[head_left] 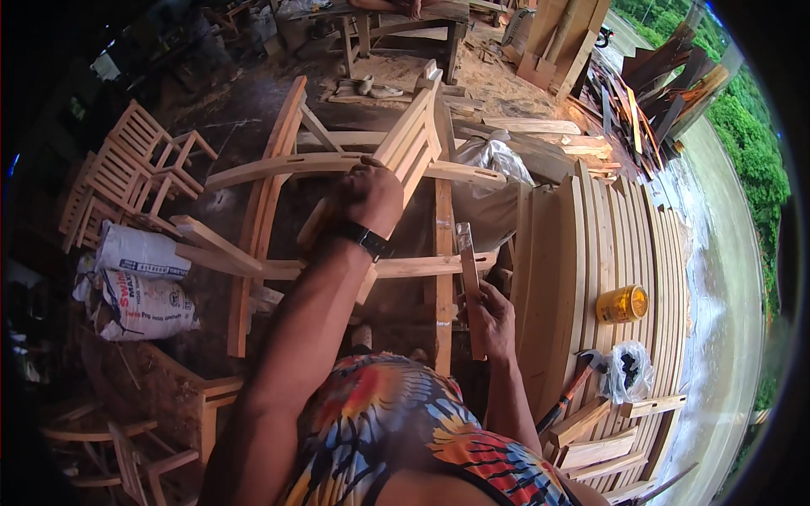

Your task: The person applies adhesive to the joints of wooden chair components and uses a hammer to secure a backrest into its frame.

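So, the slatted panel (412, 152) mid-frame is pale, bare wood; left hand (371, 198) curled against it, can't tell if gripping. Right hand (494, 316) pinches a whitish-tipped wooden strip (469, 266). Beams (274, 190) underneath, sawdusty floor (488, 63) up top. Panel's long axis slants toward upper right; strip's runs near vertical.

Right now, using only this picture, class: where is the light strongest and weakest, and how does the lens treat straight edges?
In the head view, glare whitens parts of the pavement at right; same view, the chairs at left sit in dimmer light, and the left hand's fingers look dark and indistinct; head view again, the boards bow with the fisheye.
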Demonstrator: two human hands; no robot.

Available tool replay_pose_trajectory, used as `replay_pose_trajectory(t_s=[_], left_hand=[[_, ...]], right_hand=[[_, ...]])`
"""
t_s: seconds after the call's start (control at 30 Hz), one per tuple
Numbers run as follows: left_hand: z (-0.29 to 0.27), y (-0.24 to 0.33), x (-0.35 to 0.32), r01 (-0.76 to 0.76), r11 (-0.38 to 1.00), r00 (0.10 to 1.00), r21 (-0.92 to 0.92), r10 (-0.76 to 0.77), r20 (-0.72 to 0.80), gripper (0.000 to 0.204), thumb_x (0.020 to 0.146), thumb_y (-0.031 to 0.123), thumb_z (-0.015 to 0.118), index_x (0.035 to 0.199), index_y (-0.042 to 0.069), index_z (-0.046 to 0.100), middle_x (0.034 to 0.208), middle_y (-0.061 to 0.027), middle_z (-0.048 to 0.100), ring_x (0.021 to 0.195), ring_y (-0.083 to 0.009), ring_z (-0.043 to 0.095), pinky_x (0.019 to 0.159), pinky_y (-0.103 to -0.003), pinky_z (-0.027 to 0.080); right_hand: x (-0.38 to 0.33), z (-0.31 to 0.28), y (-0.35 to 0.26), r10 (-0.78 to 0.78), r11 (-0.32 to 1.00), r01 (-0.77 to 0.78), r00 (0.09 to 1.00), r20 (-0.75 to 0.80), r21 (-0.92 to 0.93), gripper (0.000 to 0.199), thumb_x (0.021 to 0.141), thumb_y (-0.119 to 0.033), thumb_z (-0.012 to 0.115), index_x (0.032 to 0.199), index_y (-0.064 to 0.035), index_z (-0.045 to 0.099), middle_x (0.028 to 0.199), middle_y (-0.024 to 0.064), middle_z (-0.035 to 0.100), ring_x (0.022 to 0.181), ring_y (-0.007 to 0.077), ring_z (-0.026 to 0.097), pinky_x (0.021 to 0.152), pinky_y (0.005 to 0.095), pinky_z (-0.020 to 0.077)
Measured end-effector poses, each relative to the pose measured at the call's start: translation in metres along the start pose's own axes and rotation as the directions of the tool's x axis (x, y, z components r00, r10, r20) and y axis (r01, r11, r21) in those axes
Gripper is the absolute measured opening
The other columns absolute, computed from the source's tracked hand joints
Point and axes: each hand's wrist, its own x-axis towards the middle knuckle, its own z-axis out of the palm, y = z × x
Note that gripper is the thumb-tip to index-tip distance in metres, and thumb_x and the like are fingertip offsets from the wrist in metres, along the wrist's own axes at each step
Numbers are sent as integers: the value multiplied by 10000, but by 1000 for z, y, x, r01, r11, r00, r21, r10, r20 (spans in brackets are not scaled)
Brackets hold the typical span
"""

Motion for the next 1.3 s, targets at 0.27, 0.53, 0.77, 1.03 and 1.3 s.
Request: replay_pose_trajectory(t_s=[0.27, 0.53, 0.77, 1.03, 1.3], left_hand=[[-54, -43, 80, -281, 913, 551, -297, 407, 729, 279, 801, 122, 719, 983, -89, 728, 907, -222, 753, 738, -325, 749, 585, -435, 590], [4, -92, 63, 419, 455, 431, -786, 662, 613, 747, 874, 366, 790, 1377, -95, 485, 1091, -149, 663, 958, -185, 692, 782, -341, 583], [20, -85, 30, 203, 317, 728, -926, 584, 360, 734, 929, 482, 686, 1352, -108, 576, 1348, -197, 600, 1210, -229, 606, 1028, -313, 483], [87, -89, 22, -18, 115, 818, -993, 572, 51, 363, 1020, 325, 577, 1224, 49, 696, 1109, -150, 660, 1017, -235, 645, 939, -334, 491], [73, -92, 12, -68, 141, 859, -988, 511, 14, 366, 1031, 287, 518, 1212, 38, 717, 1053, -168, 649, 1010, -259, 631, 910, -345, 473]], right_hand=[[-3, 34, -22, -135, 989, 132, 990, 44, 70, 305, 1050, -196, 629, 1295, -30, 705, 951, 23, 721, 756, 79, 644, 702, 252, 541], [-18, 58, -49, -198, 980, 199, 924, 327, 31, 326, 1032, -143, 664, 1339, -36, 689, 1054, 24, 704, 886, 83, 613, 790, 244, 511], [-5, 91, -50, -248, 969, 240, 946, 209, 65, 412, 965, -10, 694, 1375, -46, 669, 1075, 21, 709, 918, 83, 652, 808, 236, 534], [1, 149, -32, -146, 969, 112, 979, 145, 221, 534, 927, -14, 733, 1441, 3, 592, 1279, 102, 661, 1128, 148, 620, 958, 282, 511], [22, 171, -8, -332, 937, 311, 935, 125, 161, 561, 883, 86, 751, 1415, -50, 635, 1059, 34, 638, 830, 78, 584, 707, 220, 492]])
